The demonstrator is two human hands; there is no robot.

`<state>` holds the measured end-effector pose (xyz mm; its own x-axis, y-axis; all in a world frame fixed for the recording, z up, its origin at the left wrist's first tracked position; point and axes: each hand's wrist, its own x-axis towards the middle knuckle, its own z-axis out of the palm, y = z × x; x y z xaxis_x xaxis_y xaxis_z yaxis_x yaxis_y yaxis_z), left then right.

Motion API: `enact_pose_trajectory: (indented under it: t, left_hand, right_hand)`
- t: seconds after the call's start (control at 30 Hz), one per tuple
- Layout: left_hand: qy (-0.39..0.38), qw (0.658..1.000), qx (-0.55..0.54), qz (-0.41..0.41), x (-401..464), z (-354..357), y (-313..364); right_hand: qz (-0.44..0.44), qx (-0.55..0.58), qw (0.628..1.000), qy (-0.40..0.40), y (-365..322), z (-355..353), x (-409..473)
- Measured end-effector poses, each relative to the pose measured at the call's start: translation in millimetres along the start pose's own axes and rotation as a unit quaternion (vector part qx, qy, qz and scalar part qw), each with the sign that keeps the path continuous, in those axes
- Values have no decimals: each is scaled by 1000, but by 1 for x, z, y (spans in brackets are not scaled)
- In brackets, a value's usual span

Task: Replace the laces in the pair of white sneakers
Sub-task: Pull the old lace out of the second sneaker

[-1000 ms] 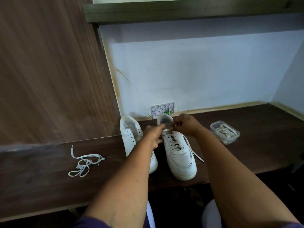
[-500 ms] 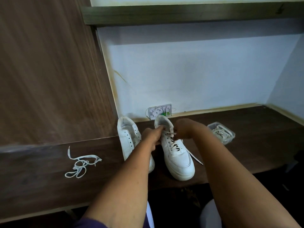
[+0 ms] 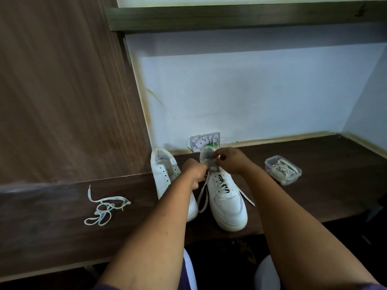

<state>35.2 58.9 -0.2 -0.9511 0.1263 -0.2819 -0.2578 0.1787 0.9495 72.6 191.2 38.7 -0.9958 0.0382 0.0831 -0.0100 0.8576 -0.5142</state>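
Note:
Two white sneakers stand side by side on the dark wooden desk (image 3: 52, 231). The left sneaker (image 3: 164, 174) has bare eyelets and no lace. The right sneaker (image 3: 227, 204) carries a white lace (image 3: 202, 197) in its upper eyelets, with loose ends hanging down both sides. My left hand (image 3: 193, 171) pinches the lace at the left side of the tongue. My right hand (image 3: 230, 161) pinches the lace near the top of the tongue.
A loose white lace (image 3: 104, 208) lies tangled on the desk to the left. A clear plastic box (image 3: 283, 170) with more laces sits at the right. A white socket plate (image 3: 204, 141) leans on the wall behind the sneakers. A wooden panel rises at the left.
My right hand has risen from the eyelets to the top of the tongue. A loop of lace now hangs down between the two sneakers.

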Motion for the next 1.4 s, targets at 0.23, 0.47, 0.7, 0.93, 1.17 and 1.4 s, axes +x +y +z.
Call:
enact_pose_trajectory:
  t: [0.23,0.47,0.7,0.93,1.17,1.4]
  left_hand:
    - [6,998,59,23,-2,2,1]
    - [32,994,88,53,2,8,1]
    - [-2,956,279,90,-12,11,8]
    - [-141,988,55,-37,-42,-1,27]
    - [24,945,297,131,-39,-35,53]
    - [138,903,395,97,-19,-4,9]
  right_hand:
    - [13,-14,1000,-18,15,29,16]
    - [225,586,778,-3,23,33,5]
    - [178,613,769,-37,27,28,6]
    - [184,556,810,35,26,30,10]
    - [139,379,910,100,26,36,13]
    - [25,7,1000,13,17,24,17]
